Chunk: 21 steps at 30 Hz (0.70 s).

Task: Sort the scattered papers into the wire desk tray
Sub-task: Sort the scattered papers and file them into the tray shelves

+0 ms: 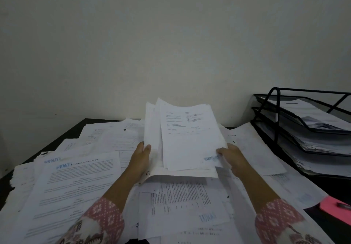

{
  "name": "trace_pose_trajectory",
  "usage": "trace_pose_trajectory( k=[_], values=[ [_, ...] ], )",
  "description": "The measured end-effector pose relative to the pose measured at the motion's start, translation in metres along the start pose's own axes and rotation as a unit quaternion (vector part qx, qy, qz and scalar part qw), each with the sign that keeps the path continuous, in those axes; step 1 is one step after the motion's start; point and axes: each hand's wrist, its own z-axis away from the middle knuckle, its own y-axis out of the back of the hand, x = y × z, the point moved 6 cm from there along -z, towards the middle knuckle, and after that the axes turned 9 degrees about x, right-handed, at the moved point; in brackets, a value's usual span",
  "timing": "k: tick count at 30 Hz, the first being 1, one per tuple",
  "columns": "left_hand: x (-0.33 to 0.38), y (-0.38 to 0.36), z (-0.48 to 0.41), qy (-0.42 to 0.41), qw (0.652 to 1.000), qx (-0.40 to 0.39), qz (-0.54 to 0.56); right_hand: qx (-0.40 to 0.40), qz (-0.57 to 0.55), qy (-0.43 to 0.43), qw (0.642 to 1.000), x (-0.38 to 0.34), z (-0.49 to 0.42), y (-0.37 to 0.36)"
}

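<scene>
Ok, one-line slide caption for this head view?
Both hands, left hand and right hand, grip a stack of papers above the littered desk, wire desk tray at right.

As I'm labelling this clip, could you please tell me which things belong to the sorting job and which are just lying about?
Job: held stack of white printed sheets; left hand; right hand; scattered white papers; black wire three-tier desk tray.
Lying about: flat pink object; dark desk.

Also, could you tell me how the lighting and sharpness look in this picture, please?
Head view: dim, flat light with dark corners; wide-angle bending tilts the black wire desk tray; print on the held white paper stack is too soft to read.
</scene>
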Motion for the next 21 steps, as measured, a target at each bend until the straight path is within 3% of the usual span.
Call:
trace_pose_trajectory(
  k=[6,12,21],
  values=[
    [0.016,-0.019,0.013,-0.051,0.998,-0.025,0.026,-0.064,0.002,0.02,0.998,-0.001,0.012,-0.016],
    [0.036,-0.021,0.021,-0.122,0.992,-0.005,0.02,-0.04,-0.098,0.135,0.985,-0.033,0.019,-0.004],
    [0.064,-0.024,0.016,-0.126,0.99,0.013,0.064,0.001,-0.097,0.238,0.966,-0.072,0.034,0.009]
  ],
)
